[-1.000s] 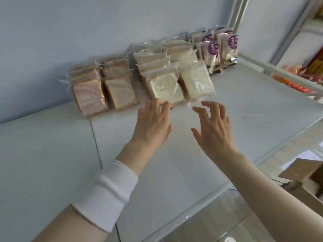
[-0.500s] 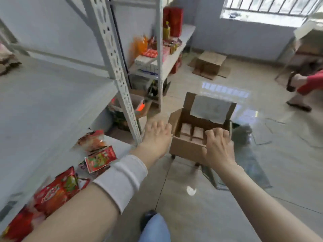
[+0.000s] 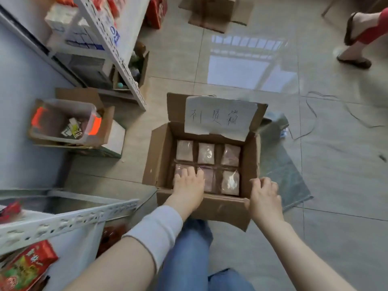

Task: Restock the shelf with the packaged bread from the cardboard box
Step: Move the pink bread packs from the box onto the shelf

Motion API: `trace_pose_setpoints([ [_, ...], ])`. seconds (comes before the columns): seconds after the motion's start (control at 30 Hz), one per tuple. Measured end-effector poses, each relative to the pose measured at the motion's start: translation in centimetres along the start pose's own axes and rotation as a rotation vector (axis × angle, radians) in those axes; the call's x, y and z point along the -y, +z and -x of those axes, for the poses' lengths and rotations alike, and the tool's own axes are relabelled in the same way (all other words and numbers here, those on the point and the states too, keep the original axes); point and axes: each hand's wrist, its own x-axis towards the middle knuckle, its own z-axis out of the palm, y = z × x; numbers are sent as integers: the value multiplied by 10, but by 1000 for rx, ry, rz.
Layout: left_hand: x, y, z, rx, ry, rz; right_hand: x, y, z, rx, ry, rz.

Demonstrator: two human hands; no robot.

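The shelf shows its metal front edge at the near left. Just past it, the cardboard box stands open on the floor. The right hand curls round the box's near right corner, probably to steady it. The left hand rests inside, fingers straight and spread on the near left packet, seemingly ready to lift it. The packaged bread lies flat in two rows, easy to pick from above. A paper label hangs on the far flap.

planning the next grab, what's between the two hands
Head view: between left hand and right hand lie two bread packs in the near row of the box.
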Motion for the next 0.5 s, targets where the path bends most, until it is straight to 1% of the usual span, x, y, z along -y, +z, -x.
trace_pose_setpoints([
  [0.07, 2, 16, -52, 23, -3, 26, 1, 19, -50, 59, 34, -60],
  [0.17, 6, 57, -132, 104, -58, 108, 3, 63, -127, 116, 78, -183],
  [0.2, 7, 72, -158, 141, -95, 169, 5, 79, -153, 134, 92, -227],
  [0.27, 9, 102, -208, 185, -226, 385, 8, 112, -203, 210, 143, -291],
  [0.3, 10, 115, -230, 176, -298, 485, 9, 127, -226, 246, 197, -321],
  [0.37, 12, 139, -269, 117, -396, 603, 14, 156, -265, 270, 354, -437],
  [0.43, 12, 158, -295, 52, -448, 672, 24, 177, -291, 230, 519, -565],
  [0.5, 11, 170, -311, -48, -519, 746, 34, 189, -303, 172, 621, -617],
])
